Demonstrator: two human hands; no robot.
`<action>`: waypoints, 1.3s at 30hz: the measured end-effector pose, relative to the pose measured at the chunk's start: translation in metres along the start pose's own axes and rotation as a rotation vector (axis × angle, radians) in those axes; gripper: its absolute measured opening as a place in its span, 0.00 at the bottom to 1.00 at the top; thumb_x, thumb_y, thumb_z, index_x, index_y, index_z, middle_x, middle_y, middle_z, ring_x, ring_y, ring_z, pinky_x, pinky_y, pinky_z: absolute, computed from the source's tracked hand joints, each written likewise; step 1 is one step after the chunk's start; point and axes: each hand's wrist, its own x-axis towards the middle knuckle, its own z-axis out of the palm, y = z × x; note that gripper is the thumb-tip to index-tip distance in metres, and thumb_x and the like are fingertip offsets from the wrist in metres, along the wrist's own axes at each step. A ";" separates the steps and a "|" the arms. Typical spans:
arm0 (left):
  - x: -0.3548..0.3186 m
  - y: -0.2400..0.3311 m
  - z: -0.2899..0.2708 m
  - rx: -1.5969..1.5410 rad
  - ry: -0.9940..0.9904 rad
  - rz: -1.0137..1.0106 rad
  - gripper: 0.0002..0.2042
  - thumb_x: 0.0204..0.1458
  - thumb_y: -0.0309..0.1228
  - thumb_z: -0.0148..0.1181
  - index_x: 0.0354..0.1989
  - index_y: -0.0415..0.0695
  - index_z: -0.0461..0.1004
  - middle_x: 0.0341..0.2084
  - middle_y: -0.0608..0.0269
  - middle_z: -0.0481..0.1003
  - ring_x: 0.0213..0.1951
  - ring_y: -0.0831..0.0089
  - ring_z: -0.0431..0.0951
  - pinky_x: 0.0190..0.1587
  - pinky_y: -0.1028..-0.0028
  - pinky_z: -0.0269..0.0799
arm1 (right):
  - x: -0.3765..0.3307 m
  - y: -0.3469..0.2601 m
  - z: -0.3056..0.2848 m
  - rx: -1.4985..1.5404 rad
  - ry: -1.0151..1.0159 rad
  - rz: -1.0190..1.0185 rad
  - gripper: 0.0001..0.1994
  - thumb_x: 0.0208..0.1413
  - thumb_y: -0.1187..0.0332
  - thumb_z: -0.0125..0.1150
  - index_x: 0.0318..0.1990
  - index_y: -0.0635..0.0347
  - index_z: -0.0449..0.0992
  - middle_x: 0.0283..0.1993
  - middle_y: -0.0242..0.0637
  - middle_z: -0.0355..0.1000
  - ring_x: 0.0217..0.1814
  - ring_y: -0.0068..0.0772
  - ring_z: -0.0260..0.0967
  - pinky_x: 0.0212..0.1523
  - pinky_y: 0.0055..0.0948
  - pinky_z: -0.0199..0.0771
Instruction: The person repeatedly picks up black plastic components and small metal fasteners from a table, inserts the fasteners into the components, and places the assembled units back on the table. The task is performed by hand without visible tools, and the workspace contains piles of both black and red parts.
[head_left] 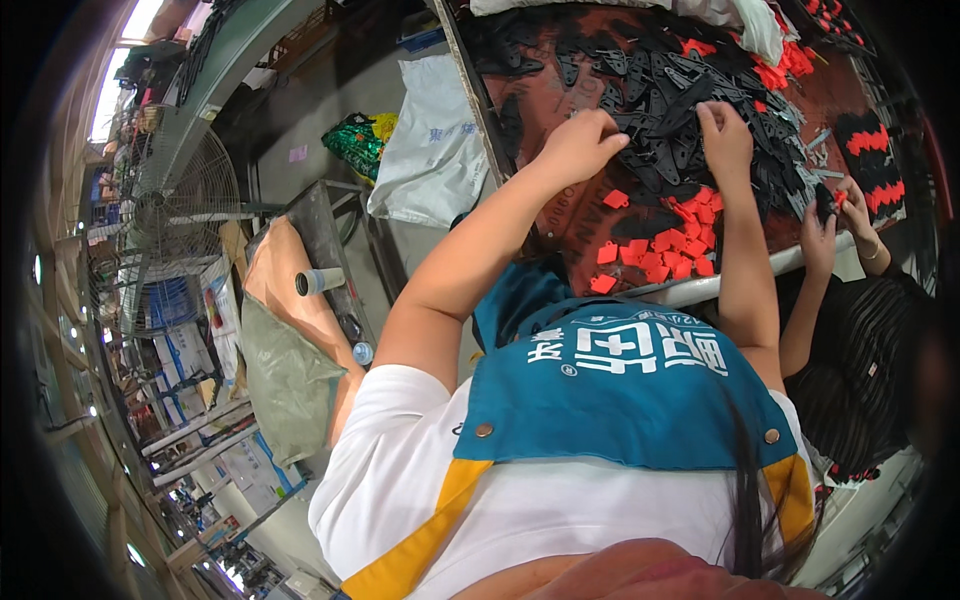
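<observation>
Both hands (578,146) (724,135) on black parts (660,95); fingertips hidden.

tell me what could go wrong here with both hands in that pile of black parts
1. The red pieces lie close to the table edge, so a sweep of the right hand might push some off.
2. The black parts are heaped and tangled; the left hand could drag extras along and mix them into the red ones.
3. A co-worker's hands work close by on the right, so arms may bump.
</observation>
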 end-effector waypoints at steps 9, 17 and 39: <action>-0.011 -0.019 0.024 0.597 -0.661 0.037 0.17 0.49 0.42 0.54 0.40 0.41 0.75 0.38 0.50 0.75 0.41 0.57 0.76 0.43 0.62 0.71 | 0.040 -0.099 0.123 0.075 -0.434 -0.553 0.10 0.43 0.68 0.62 0.35 0.57 0.76 0.38 0.42 0.70 0.44 0.47 0.65 0.45 0.38 0.66; -0.007 -0.021 0.029 0.628 -0.816 -0.163 0.23 0.55 0.37 0.45 0.61 0.52 0.59 0.62 0.57 0.57 0.59 0.60 0.63 0.52 0.56 0.66 | 0.015 -0.112 0.266 -0.104 -0.641 -0.530 0.12 0.39 0.70 0.59 0.36 0.54 0.76 0.39 0.41 0.65 0.46 0.46 0.59 0.47 0.38 0.65; -0.008 0.002 0.008 0.568 -0.769 -0.088 0.19 0.48 0.35 0.54 0.49 0.43 0.71 0.43 0.52 0.74 0.41 0.59 0.77 0.40 0.62 0.74 | 0.052 -0.115 0.268 0.123 -0.853 -0.249 0.08 0.42 0.70 0.61 0.31 0.62 0.78 0.26 0.45 0.73 0.27 0.36 0.70 0.30 0.30 0.69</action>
